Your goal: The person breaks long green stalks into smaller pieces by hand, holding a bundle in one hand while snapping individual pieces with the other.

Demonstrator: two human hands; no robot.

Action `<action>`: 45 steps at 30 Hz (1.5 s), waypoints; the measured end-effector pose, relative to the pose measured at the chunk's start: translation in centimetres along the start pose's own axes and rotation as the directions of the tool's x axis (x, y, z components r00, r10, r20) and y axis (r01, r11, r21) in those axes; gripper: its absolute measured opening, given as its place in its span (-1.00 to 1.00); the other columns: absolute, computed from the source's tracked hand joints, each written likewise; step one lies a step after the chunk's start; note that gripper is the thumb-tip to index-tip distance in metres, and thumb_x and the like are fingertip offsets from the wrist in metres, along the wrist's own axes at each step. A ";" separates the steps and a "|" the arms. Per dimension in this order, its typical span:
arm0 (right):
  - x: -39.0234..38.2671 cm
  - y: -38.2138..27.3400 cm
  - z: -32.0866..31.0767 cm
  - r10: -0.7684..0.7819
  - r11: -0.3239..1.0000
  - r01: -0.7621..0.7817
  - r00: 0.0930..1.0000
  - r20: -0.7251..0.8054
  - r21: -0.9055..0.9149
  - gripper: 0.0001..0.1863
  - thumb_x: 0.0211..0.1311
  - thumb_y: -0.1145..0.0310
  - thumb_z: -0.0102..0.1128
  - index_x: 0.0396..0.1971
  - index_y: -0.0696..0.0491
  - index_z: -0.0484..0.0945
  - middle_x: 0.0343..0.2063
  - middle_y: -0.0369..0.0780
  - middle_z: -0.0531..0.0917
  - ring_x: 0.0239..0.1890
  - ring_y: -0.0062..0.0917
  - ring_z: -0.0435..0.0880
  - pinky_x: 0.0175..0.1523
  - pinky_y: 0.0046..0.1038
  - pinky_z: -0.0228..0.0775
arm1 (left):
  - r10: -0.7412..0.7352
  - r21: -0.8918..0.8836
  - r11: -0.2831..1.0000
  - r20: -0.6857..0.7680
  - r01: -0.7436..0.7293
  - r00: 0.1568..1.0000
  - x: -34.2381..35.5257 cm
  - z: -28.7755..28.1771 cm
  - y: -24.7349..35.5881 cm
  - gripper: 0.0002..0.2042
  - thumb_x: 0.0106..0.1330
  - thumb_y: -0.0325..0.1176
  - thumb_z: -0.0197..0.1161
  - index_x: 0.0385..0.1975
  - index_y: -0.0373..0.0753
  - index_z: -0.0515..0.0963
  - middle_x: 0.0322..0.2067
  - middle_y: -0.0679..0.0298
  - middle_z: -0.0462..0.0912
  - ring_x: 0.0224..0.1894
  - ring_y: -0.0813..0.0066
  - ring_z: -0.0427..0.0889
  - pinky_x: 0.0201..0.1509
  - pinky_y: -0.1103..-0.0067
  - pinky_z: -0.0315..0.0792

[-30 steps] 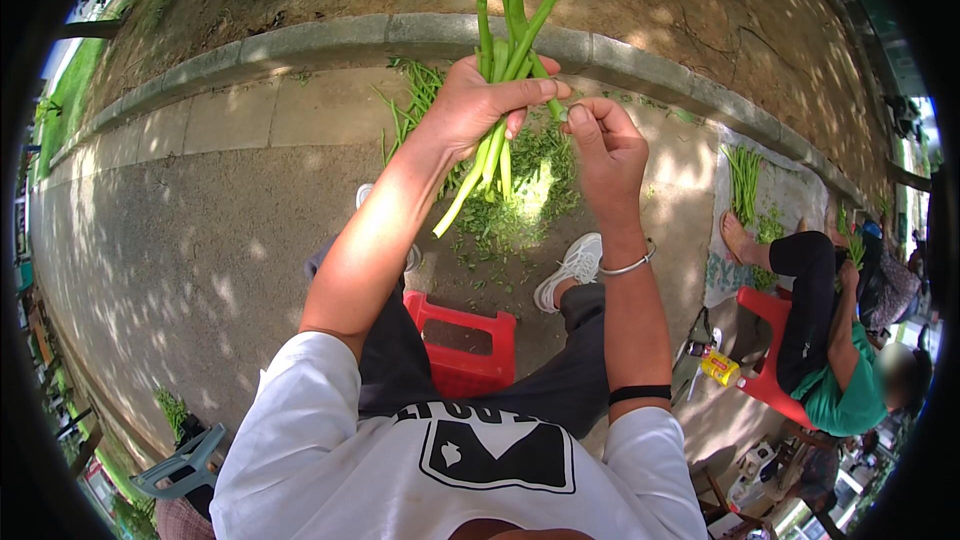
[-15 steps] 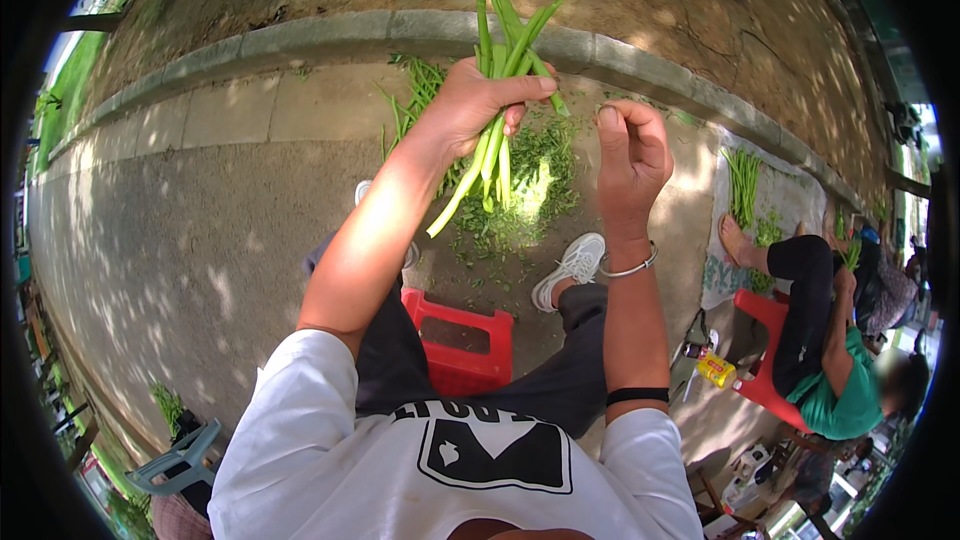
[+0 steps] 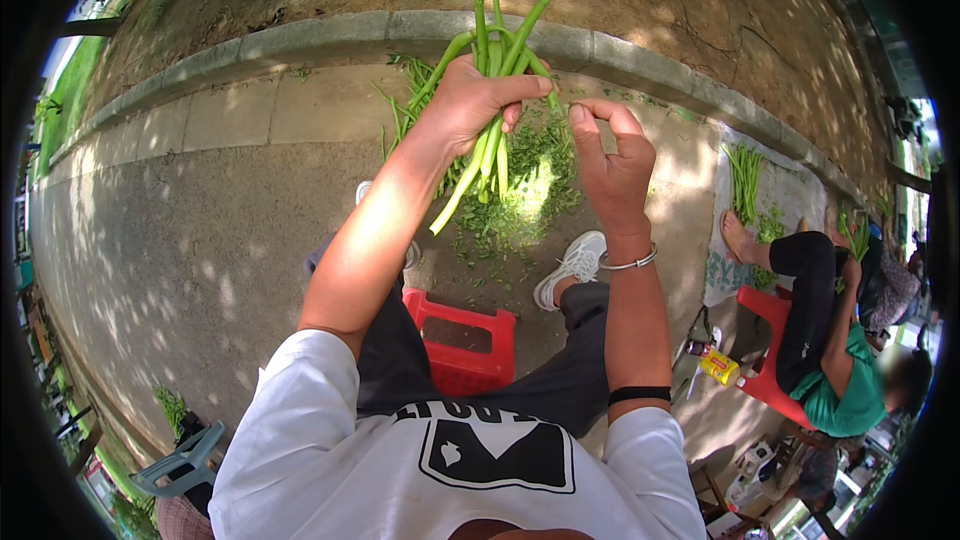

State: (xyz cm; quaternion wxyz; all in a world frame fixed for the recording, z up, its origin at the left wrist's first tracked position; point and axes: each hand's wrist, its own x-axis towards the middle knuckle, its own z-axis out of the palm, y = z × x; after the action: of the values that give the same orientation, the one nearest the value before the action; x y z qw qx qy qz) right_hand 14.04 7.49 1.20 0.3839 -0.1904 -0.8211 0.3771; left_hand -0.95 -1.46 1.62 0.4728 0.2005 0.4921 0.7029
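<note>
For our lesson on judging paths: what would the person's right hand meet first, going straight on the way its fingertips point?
The right hand would probably meet the lower end of a green stem held in the left hand; depth is unclear, so it could miss it.

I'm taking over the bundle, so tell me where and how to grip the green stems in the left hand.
Probably grip the green stems just below the left hand, coming from the right: there they run close together, while their upper ends splay and the left forearm lies along the other side.
</note>
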 end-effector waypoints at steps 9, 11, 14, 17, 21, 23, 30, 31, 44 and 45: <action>-0.4 0.5 0.8 0.039 0.999 -0.037 0.995 -0.087 0.030 -0.86 0.13 0.50 0.05 -0.31 0.14 0.53 -0.42 -0.17 0.63 -0.28 -0.38 0.60 -0.20 -0.43 0.40 | -0.019 0.009 1.000 -0.023 0.020 1.000 -0.1 0.2 0.1 -0.82 0.02 -0.52 0.31 -0.37 -0.41 0.53 -0.60 0.27 0.55 -0.77 0.67 0.39 -0.76 0.72 0.24; -0.5 0.3 0.8 0.095 0.994 -0.090 0.993 -0.066 0.068 -0.87 0.14 0.47 0.06 -0.31 0.12 0.53 -0.42 -0.18 0.63 -0.29 -0.39 0.60 -0.19 -0.42 0.38 | -0.018 0.002 1.000 -0.029 0.018 0.999 -0.2 0.2 0.1 -0.82 0.02 -0.52 0.30 -0.37 -0.42 0.53 -0.60 0.26 0.55 -0.77 0.67 0.39 -0.77 0.72 0.23; -0.4 0.1 0.6 0.045 0.999 -0.045 0.998 -0.040 -0.009 -0.88 0.13 0.41 0.12 -0.33 0.10 0.55 -0.43 -0.21 0.63 -0.32 -0.41 0.59 -0.17 -0.42 0.34 | -0.033 -0.008 0.999 -0.035 0.032 0.999 -0.1 0.1 0.1 -0.83 0.02 -0.52 0.30 -0.40 -0.41 0.53 -0.61 0.26 0.55 -0.77 0.67 0.39 -0.77 0.72 0.22; -0.1 0.0 0.4 -0.095 0.989 0.092 0.995 -0.022 -0.113 -0.88 0.10 0.38 0.18 -0.38 0.08 0.55 -0.45 -0.23 0.62 -0.36 -0.42 0.58 -0.17 -0.42 0.30 | -0.032 0.033 0.999 -0.056 0.033 0.998 -0.2 0.2 -0.1 -0.86 0.02 -0.52 0.30 -0.43 -0.41 0.54 -0.63 0.26 0.54 -0.77 0.67 0.39 -0.78 0.73 0.21; -0.2 0.1 0.5 -0.125 0.986 0.124 0.992 0.000 -0.111 -0.90 0.06 0.39 0.22 -0.43 0.07 0.54 -0.50 -0.25 0.59 -0.41 -0.41 0.54 -0.22 -0.40 0.27 | -0.012 0.060 0.998 -0.050 0.015 0.999 -0.2 0.4 -0.1 -0.88 0.02 -0.51 0.31 -0.48 -0.39 0.54 -0.67 0.28 0.52 -0.77 0.67 0.38 -0.76 0.72 0.20; -0.3 0.2 0.5 -0.133 0.983 0.133 0.991 0.013 -0.127 -0.92 0.05 0.41 0.21 -0.45 0.07 0.53 -0.54 -0.25 0.56 -0.43 -0.39 0.52 -0.24 -0.40 0.26 | 0.011 0.121 0.993 -0.046 -0.006 0.999 -0.3 0.4 -0.3 -0.88 0.02 -0.50 0.32 -0.50 -0.38 0.54 -0.69 0.30 0.51 -0.77 0.67 0.38 -0.76 0.71 0.20; -0.3 0.7 0.8 -0.169 0.962 0.175 0.985 0.047 -0.211 -0.95 0.08 0.48 0.13 -0.45 0.11 0.46 -0.55 -0.19 0.51 -0.44 -0.32 0.49 -0.29 -0.38 0.27 | -0.029 0.183 0.982 -0.055 0.038 0.998 -0.2 0.3 -0.5 -0.88 0.00 -0.49 0.35 -0.52 -0.36 0.54 -0.72 0.33 0.49 -0.78 0.66 0.36 -0.75 0.69 0.18; -0.3 0.7 0.8 -0.172 0.959 0.178 0.984 0.047 -0.218 -0.95 0.08 0.49 0.11 -0.45 0.11 0.45 -0.54 -0.18 0.50 -0.43 -0.31 0.48 -0.29 -0.37 0.28 | -0.033 0.166 0.985 -0.047 0.041 0.998 0.0 0.2 -0.7 -0.87 -0.01 -0.49 0.35 -0.52 -0.36 0.54 -0.71 0.32 0.50 -0.78 0.66 0.36 -0.75 0.69 0.18; -1.0 -0.2 1.5 0.160 0.945 -0.147 0.987 -0.021 0.293 -0.85 0.28 0.37 0.00 -0.34 0.16 0.41 -0.48 -0.32 0.45 -0.40 -0.66 0.38 -0.27 -0.61 0.27 | -0.144 -0.214 0.964 0.081 0.158 0.986 -0.2 0.1 -0.2 -0.77 0.02 -0.55 0.30 -0.31 -0.41 0.49 -0.55 0.24 0.54 -0.75 0.70 0.37 -0.76 0.74 0.22; -0.9 -0.2 1.6 0.114 0.952 -0.086 0.990 -0.079 0.293 -0.85 0.27 0.38 0.01 -0.34 0.16 0.41 -0.48 -0.31 0.46 -0.40 -0.66 0.39 -0.27 -0.61 0.27 | -0.149 -0.194 0.968 0.062 0.159 0.987 -0.1 0.0 -0.3 -0.77 0.02 -0.54 0.30 -0.30 -0.41 0.49 -0.55 0.24 0.54 -0.75 0.70 0.37 -0.76 0.74 0.22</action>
State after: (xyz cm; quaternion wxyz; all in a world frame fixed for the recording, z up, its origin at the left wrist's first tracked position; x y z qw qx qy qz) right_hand 13.35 5.99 0.24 0.4265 -0.1915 -0.7272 0.5026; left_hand -0.84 -1.52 1.37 0.5549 0.1299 0.4226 0.7048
